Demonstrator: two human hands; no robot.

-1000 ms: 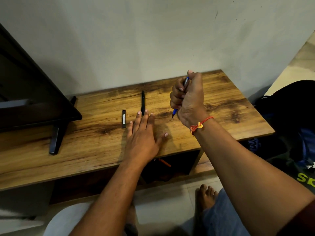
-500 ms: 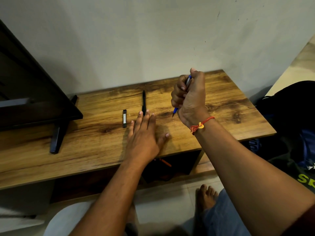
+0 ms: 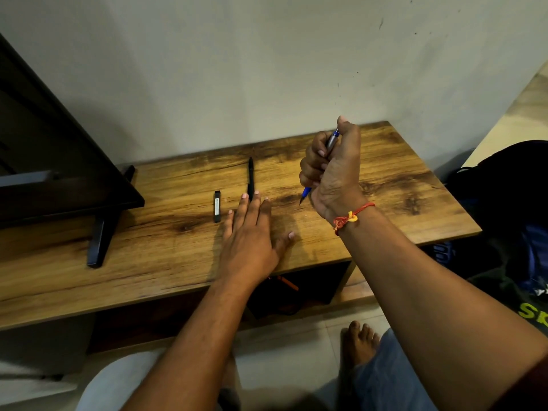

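Head view, left to right. Black monitor leg (image 3: pixel 100 232) stands on brown wood-grain table (image 3: pixel 415 203). Small black rectangular piece with pale label (image 3: pixel 217 206) lies just left of left hand (image 3: pixel 252 241). Left hand: fingers straight, palm flat on table, fingertips at near end of slim black pen (image 3: pixel 251 176). Right hand (image 3: pixel 335 170) fists blue-and-silver pen (image 3: pixel 330 142), thumb on top end, tip down, clear of wood. Judgement: pen picked up, use not begun; black pen and black piece not yet lifted.

A wooden worktop (image 3: pixel 385 179) with dark grain is set against a pale wall. On it are laid a black pen (image 3: pixel 251 178), a short black bar (image 3: pixel 217 206) just left of it, and – far left – a screen's black foot (image 3: pixel 102 238). The left hand (image 3: pixel 252 235) is rested flat, fingertips at the pen's near end.
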